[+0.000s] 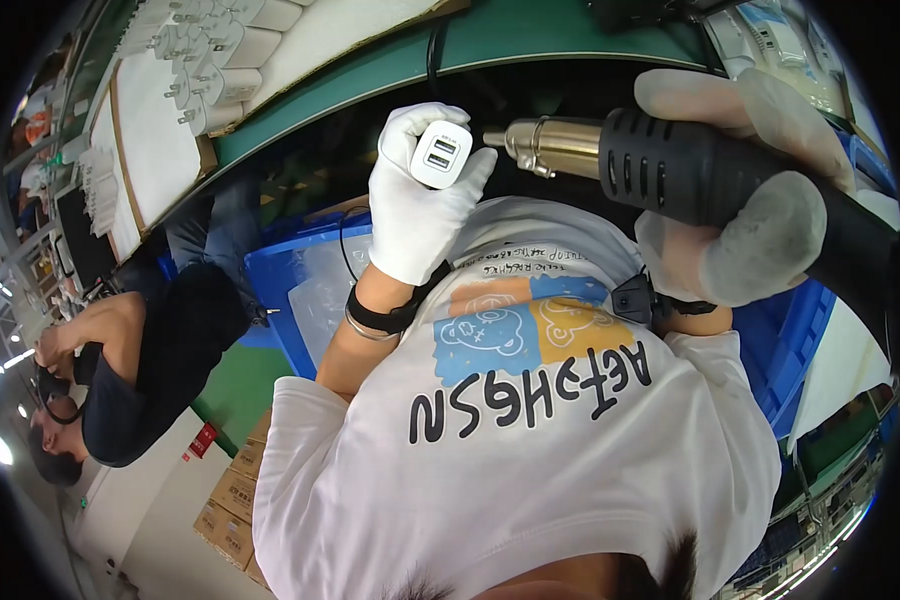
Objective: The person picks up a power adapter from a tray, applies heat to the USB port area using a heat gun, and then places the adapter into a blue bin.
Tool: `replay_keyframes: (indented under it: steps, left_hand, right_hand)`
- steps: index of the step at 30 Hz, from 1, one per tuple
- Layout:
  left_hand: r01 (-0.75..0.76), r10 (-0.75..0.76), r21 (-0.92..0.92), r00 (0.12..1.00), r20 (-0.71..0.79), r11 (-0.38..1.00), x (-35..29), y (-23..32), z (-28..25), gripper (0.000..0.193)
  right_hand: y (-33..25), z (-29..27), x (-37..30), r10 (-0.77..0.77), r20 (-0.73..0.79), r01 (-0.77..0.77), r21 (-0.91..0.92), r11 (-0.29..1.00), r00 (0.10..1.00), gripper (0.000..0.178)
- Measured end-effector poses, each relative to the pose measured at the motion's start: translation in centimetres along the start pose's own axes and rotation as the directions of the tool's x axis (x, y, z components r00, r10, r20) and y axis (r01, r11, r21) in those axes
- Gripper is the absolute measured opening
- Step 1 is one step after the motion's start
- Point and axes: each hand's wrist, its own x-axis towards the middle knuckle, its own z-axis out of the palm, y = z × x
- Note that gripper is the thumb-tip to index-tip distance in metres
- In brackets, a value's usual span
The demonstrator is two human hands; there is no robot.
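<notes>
While the left hand [410, 225] grips a small white charger [441, 155] with its two-port face turned up to view, the right hand [785, 225] wraps around a bulky black hot-air tool [660, 165], as its slotted body and metal nozzle [565, 146] suggest. The nozzle's narrow tip points across at the charger, apart from it and just beside a digit of the left hand, so the step in hand looks like lining the tool up with the casing. The next move probably calls for a steady hold, the charger kept square and the gloved digits clear of a tip that may be hot. The charger is a smooth, round-cornered block, seemingly hard plastic, its sockets dark rectangular slots. The left glove is white and matte, of thin fabric; the right one looks greyer and smudged at the fingertips. The nozzle is shiny metal with a clamp around it, set against the dull black, vented barrel. Beyond, more white chargers [220, 60] with metal prongs sit clustered on a pale, foam-like sheet [320, 42] over the green bench [550, 35].
</notes>
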Motion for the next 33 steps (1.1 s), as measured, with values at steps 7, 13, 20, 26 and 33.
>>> replay_keyframes:
  steps: [7,13,20,26,33]
  left_hand:
    - [-0.008,0.009,-0.072,1.0,0.006,0.997,0.0,-0.3,0.1,0.043]
    - [0.038,-0.034,-0.114,0.999,0.032,0.993,0.0,0.4,0.3,0.046]
    - [0.039,-0.038,-0.204,0.999,0.007,0.978,0.1,-0.3,0.4,0.048]
    - [0.03,-0.03,-0.11,1.0,0.008,0.994,0.2,-0.2,0.3,0.047]
    - [0.036,-0.033,-0.097,0.999,0.032,0.995,0.2,-0.5,0.1,0.046]
  right_hand:
    - [1.3,-0.3,0.2,-0.049,-0.041,0.054,0.115,0.992,0.998,0.055]
    - [1.4,0.2,0.9,-0.04,0.032,0.034,0.179,0.983,0.999,0.055]
    - [0.7,0.6,1.3,-0.06,0.064,0.06,0.009,0.998,0.996,0.055]
    - [0.5,1.0,1.1,-0.038,0.037,0.032,0.143,0.989,0.999,0.05]
    - [1.1,3.5,-0.1,-0.045,-0.249,0.155,0.444,0.882,0.968,0.044]
